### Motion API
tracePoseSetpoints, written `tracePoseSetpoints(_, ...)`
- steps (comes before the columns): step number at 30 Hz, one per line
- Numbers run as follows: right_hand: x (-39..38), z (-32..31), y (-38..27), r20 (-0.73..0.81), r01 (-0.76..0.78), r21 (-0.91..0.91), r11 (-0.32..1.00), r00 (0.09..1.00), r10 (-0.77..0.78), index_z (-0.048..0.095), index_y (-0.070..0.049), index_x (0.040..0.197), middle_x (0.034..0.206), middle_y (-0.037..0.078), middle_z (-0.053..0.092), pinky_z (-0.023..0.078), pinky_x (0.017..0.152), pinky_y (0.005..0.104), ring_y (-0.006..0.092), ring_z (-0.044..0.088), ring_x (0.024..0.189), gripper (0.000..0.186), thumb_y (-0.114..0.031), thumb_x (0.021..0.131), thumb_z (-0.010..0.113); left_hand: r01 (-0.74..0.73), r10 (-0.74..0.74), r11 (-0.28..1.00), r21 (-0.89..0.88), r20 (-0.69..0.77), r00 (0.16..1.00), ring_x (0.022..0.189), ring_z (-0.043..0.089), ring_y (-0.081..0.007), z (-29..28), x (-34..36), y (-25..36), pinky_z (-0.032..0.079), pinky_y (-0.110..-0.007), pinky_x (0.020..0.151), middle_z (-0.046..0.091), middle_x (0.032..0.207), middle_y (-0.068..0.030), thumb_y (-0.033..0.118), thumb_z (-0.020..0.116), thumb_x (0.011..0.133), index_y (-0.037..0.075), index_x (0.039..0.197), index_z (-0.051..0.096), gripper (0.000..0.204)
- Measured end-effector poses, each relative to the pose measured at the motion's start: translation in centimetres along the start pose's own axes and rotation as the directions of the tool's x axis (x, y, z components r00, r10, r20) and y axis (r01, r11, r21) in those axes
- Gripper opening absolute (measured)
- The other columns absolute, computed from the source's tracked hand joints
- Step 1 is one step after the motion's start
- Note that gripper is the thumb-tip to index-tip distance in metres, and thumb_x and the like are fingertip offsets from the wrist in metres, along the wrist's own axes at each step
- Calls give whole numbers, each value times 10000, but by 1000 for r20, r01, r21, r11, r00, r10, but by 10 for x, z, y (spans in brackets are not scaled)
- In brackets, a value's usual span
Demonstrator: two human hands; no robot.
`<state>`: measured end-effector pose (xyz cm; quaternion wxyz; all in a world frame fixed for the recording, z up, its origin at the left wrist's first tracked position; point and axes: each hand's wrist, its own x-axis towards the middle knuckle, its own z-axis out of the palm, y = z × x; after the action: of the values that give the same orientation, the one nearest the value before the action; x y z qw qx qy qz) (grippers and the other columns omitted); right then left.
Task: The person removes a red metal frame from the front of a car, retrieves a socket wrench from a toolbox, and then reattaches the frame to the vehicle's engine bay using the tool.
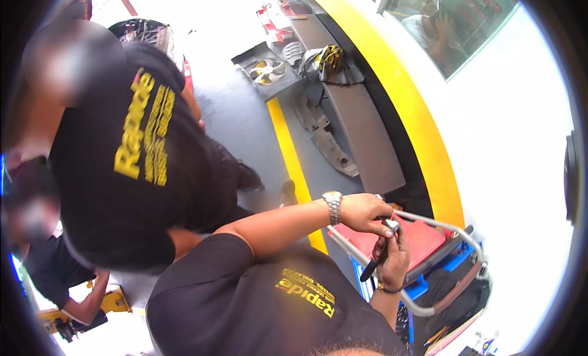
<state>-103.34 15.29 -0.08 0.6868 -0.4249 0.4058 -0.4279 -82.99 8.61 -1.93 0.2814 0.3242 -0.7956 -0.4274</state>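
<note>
My left hand [365,213], with a metal watch on its wrist, reaches in from the left, and its fingers are closed at the pale upper end of a small item. The slim black item with a pale end [370,269] is gripped in my right hand [395,258], which wears a dark bracelet. Its dark lower end sticks out below my fingers; its exact kind cannot be told. A thin reddish piece shows near my fingertips. Both hands meet above a cart with a red top [422,243].
The cart's grey tube handle [478,258] curves beside my right hand. Ahead stands a bench [367,135] with dark car parts beside it and a radiator fan [267,71] beyond. A co-worker in a black shirt [141,166] stands close at left; another person [49,264] is lower left.
</note>
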Motion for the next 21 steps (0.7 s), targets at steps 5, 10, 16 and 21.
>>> tracePoseSetpoints(5, 80, 23, -22, -90, 243, -501, 830, 940, -330, 347, 32, 1533, 798, 8, 538, 388, 520, 200, 56, 475, 599, 489, -102, 1066, 401, -272, 283, 954, 128, -84, 955, 809, 650, -355, -71, 68, -42, 471, -450, 818, 648, 749, -102, 590, 654, 899, 54, 864, 629, 538)
tracePoseSetpoints(10, 166, 49, -45, -11, 351, -549, 758, 905, -426, 469, 75, 1447, 804, 25, 570, 382, 521, 209, 56, 455, 588, 441, 14, 1013, 419, -271, 287, 953, 136, -117, 951, 704, 661, -352, -151, 95, -72, 515, -458, 700, 651, 676, -90, 648, 673, 848, 63, 777, 644, 590)
tracePoseSetpoints(16, 281, 72, -69, 289, 341, -527, 778, 933, -214, 532, 41, 1420, 880, 45, 626, 419, 587, 216, 70, 509, 664, 411, -2, 1031, 409, -129, 130, 989, 73, -10, 992, 669, 679, -352, -252, 96, -123, 529, -444, 629, 681, 661, -124, 590, 703, 846, 58, 757, 700, 539)
tracePoseSetpoints(21, 393, 94, -68, 556, 282, -334, 900, 830, -54, 536, 6, 1426, 865, 7, 592, 409, 611, 204, 61, 507, 695, 382, -59, 1053, 485, 112, -95, 989, 100, -162, 982, 667, 671, -377, -306, 80, -163, 521, -455, 605, 674, 655, -157, 598, 687, 846, 41, 734, 699, 568)
